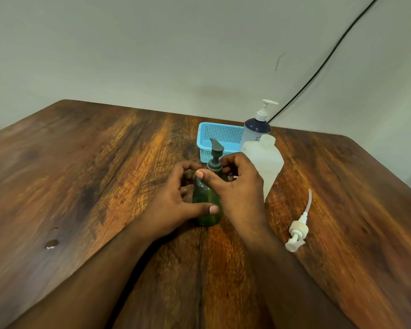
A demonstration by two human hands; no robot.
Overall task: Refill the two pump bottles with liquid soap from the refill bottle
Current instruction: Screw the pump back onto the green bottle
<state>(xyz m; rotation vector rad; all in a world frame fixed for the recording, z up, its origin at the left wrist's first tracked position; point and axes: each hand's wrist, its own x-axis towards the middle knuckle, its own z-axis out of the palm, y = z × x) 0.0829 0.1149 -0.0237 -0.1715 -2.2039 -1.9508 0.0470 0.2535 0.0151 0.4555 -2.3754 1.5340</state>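
Both hands work the green pump bottle (207, 200) at the table's (105, 162) near middle — left hand (176, 200) wrapped round its body to steady it, right hand (237, 186) pinching the pump collar (214, 167), probably to twist it. Just right stands the capless refill bottle (263, 162), its loose white pump (298, 230) lying nearer.

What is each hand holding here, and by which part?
Both hold the dark green plastic pump bottle: the left hand grips its body, the right hand pinches the pump collar at its neck.
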